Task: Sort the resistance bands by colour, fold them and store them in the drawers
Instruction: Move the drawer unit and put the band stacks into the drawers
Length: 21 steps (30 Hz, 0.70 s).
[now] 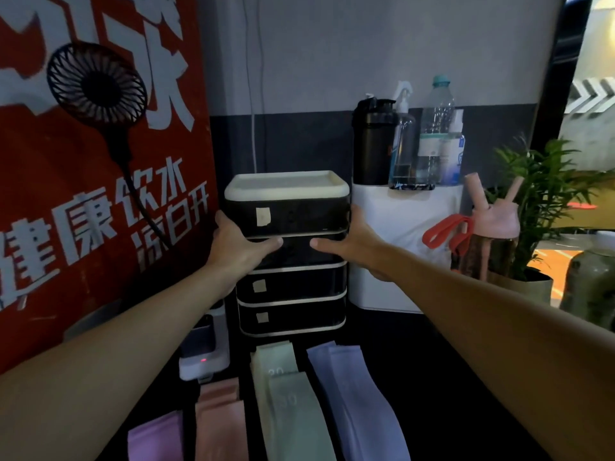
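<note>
Left hand (233, 247) and right hand (352, 244) clasp the black plastic drawer tower (289, 214) between them, thumbs flat across its second drawer front, fingers wrapped round the sides.

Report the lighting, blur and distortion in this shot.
Head view: dim light leaves the drawer unit nearly featureless black; head view, far right: the bright opening is overexposed; head view edges: wide-angle distortion tilts the red poster and wall lines; head view bottom: the green band looks soft.
</note>
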Available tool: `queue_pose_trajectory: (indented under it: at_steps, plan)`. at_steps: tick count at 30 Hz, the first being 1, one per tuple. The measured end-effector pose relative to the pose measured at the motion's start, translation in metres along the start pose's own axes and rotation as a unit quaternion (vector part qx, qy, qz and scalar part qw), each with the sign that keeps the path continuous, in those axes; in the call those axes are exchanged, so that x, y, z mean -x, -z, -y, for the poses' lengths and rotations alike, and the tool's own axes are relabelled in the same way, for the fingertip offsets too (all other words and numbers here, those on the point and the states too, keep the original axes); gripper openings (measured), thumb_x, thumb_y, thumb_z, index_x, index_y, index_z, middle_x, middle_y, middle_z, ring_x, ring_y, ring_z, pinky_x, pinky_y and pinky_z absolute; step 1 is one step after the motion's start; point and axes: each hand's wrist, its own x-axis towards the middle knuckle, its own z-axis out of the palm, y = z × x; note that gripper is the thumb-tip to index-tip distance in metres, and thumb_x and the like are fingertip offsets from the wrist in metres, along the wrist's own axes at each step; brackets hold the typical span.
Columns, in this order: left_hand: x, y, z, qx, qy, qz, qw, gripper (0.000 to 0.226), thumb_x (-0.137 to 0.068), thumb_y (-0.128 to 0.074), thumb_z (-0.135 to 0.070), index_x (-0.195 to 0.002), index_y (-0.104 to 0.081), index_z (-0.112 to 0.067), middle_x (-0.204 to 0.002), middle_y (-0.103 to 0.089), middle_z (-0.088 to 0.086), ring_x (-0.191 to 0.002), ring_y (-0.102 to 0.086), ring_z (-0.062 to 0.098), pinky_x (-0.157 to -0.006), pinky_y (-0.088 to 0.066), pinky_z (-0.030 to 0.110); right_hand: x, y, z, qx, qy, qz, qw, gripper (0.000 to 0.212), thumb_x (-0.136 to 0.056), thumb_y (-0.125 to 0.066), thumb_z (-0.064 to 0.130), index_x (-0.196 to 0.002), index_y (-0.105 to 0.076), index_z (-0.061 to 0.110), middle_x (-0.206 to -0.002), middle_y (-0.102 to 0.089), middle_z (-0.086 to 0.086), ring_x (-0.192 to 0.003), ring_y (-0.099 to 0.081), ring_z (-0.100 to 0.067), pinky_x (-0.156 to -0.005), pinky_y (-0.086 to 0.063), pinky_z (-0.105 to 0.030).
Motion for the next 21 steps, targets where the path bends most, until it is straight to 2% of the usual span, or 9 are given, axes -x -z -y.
queue_pose_trajectory:
  at_steps: [3, 5, 8, 10, 14, 17, 19, 21]
  plan:
    - [0.002, -0.004, 0.002, 0.045, 0.011, 0.006, 0.999, 0.112, -0.073, -0.087, -0.028, -0.155, -0.011, -0.027, -0.144, -0.047, -0.001, -0.132, -0.045, 0.019, -0.108, -0.04, 0.039, -0.005, -0.002, -0.006, -0.025, 0.016, -0.006, 1.0, 0.1, -0.067, -0.088, 0.03, -0.143, -0.023, 0.029, -0.135, -0.049, 0.003, -0.122, -0.05, -0.015, -0.104, -0.046, -0.038]
    - [0.003, -0.005, 0.0, 0.074, 0.019, 0.009, 0.997, 0.11, -0.074, -0.087, -0.025, -0.154, -0.012, -0.031, -0.139, -0.049, -0.005, -0.126, -0.047, 0.017, -0.106, -0.043, 0.042, -0.006, -0.004, -0.008, -0.049, 0.018, -0.01, 0.999, 0.102, -0.066, -0.088, 0.032, -0.144, -0.023, 0.032, -0.134, -0.049, 0.005, -0.121, -0.051, -0.013, -0.103, -0.046, -0.037]
    - [0.005, -0.004, -0.003, 0.109, 0.027, 0.015, 0.994, 0.104, -0.075, -0.086, -0.02, -0.152, -0.018, -0.033, -0.125, -0.051, -0.011, -0.121, -0.049, 0.015, -0.101, -0.045, 0.042, -0.004, -0.004, -0.012, -0.082, 0.024, -0.023, 0.996, 0.097, -0.056, -0.088, 0.041, -0.134, -0.031, 0.04, -0.13, -0.053, 0.009, -0.118, -0.055, -0.011, -0.102, -0.049, -0.042]
    - [0.009, -0.001, -0.004, 0.11, 0.027, 0.016, 0.993, 0.103, -0.075, -0.086, -0.021, -0.152, -0.019, -0.036, -0.125, -0.05, -0.014, -0.121, -0.049, 0.015, -0.101, -0.045, 0.046, -0.001, -0.003, -0.012, -0.103, 0.023, -0.024, 0.994, 0.092, -0.054, -0.087, 0.04, -0.128, -0.032, 0.046, -0.128, -0.054, 0.012, -0.118, -0.055, -0.01, -0.101, -0.049, -0.043]
    - [0.016, 0.004, -0.01, 0.112, 0.012, 0.001, 0.994, 0.103, -0.075, -0.086, -0.022, -0.152, -0.02, -0.039, -0.137, -0.05, -0.012, -0.125, -0.048, 0.015, -0.106, -0.043, 0.052, 0.007, 0.004, -0.005, -0.105, 0.029, -0.022, 0.994, 0.089, -0.061, -0.088, 0.03, -0.123, -0.028, 0.052, -0.126, -0.053, 0.014, -0.118, -0.053, -0.009, -0.102, -0.049, -0.044]
    - [0.02, 0.012, -0.021, 0.117, 0.001, -0.008, 0.993, 0.102, -0.075, -0.086, -0.023, -0.151, -0.02, -0.043, -0.141, -0.048, -0.014, -0.13, -0.049, 0.017, -0.108, -0.041, 0.055, 0.013, 0.012, 0.007, -0.094, 0.042, -0.035, 0.994, 0.083, -0.071, -0.085, 0.022, -0.123, -0.028, 0.051, -0.113, -0.052, 0.024, -0.112, -0.053, -0.004, -0.103, -0.048, -0.045]
    - [0.023, 0.019, -0.031, 0.128, -0.008, -0.012, 0.992, 0.099, -0.076, -0.085, -0.024, -0.149, -0.022, -0.044, -0.141, -0.048, -0.015, -0.131, -0.049, 0.018, -0.108, -0.04, 0.056, 0.018, 0.017, 0.019, -0.087, 0.057, -0.045, 0.994, 0.079, -0.076, -0.081, 0.024, -0.129, -0.028, 0.049, -0.111, -0.051, 0.028, -0.114, -0.052, -0.006, -0.104, -0.046, -0.045]
    - [0.028, 0.025, -0.042, 0.138, -0.014, -0.022, 0.99, 0.089, -0.079, -0.083, -0.027, -0.147, -0.027, -0.042, -0.137, -0.049, -0.016, -0.13, -0.049, 0.018, -0.108, -0.041, 0.057, 0.025, 0.021, 0.031, -0.088, 0.071, -0.053, 0.992, 0.079, -0.081, -0.077, 0.028, -0.138, -0.026, 0.046, -0.114, -0.051, 0.025, -0.118, -0.05, -0.008, -0.106, -0.045, -0.045]
